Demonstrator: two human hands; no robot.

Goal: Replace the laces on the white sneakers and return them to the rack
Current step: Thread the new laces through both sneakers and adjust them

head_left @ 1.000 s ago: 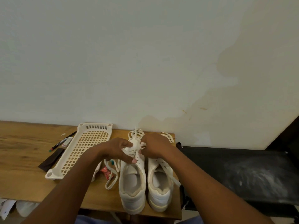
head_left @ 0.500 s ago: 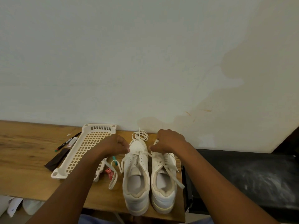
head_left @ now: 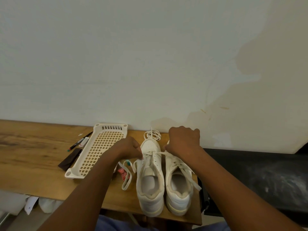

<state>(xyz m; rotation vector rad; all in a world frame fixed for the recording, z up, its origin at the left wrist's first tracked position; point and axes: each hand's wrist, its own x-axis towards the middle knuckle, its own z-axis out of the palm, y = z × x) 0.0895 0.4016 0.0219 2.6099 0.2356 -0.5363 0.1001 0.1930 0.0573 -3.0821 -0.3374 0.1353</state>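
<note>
Two white sneakers stand side by side on the wooden table [head_left: 33,157], toes toward the wall. My left hand [head_left: 128,148] pinches one end of the white lace [head_left: 156,153] at the left side of the left sneaker [head_left: 150,177]. On the other side, my right hand [head_left: 183,141] pinches the other end, above the toe of the right sneaker [head_left: 179,185]. The lace runs taut across the left sneaker's lowest eyelets. A coiled white lace [head_left: 153,135] lies beyond the left sneaker's toe. The white perforated rack [head_left: 100,149] lies flat to the left.
A loose flat lace [head_left: 127,179] and a small red packet [head_left: 122,173] lie left of the sneakers. Markers [head_left: 80,141] and a dark pouch [head_left: 70,160] sit left of the rack. A black surface [head_left: 258,177] adjoins the table's right edge. The wall is close behind.
My hands were together over the left sneaker's toe. They have drawn apart sideways, pulling the lace taut across that sneaker. The camera view has shifted slightly.
</note>
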